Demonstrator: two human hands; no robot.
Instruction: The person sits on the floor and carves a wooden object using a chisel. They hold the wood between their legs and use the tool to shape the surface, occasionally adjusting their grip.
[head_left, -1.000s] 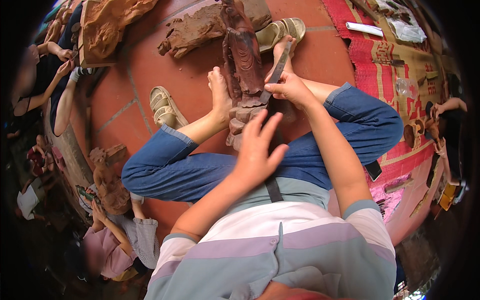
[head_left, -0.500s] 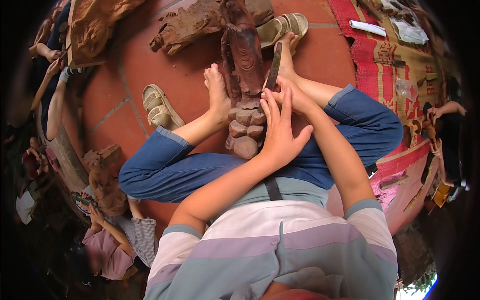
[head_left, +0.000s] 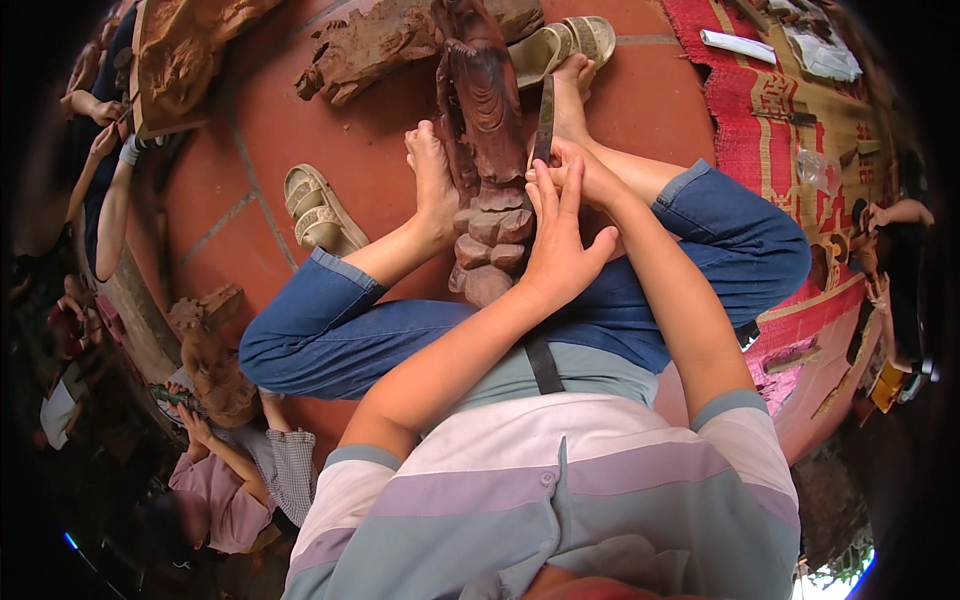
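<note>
- Statue of dark carved wood is between the bare feet, rocky base near, body reaching far
- Right hand, right of the statue, has its fingers clamped on a flat dark tool
- Left hand, nearer, has fingers outstretched, thumb apart, tips by the tool; contact is unclear
- Sandal lies left, red-and-yellow mat right

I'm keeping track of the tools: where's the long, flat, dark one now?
In the head view's upper middle, the tool is in the right hand, just right of the carved figure.
</note>
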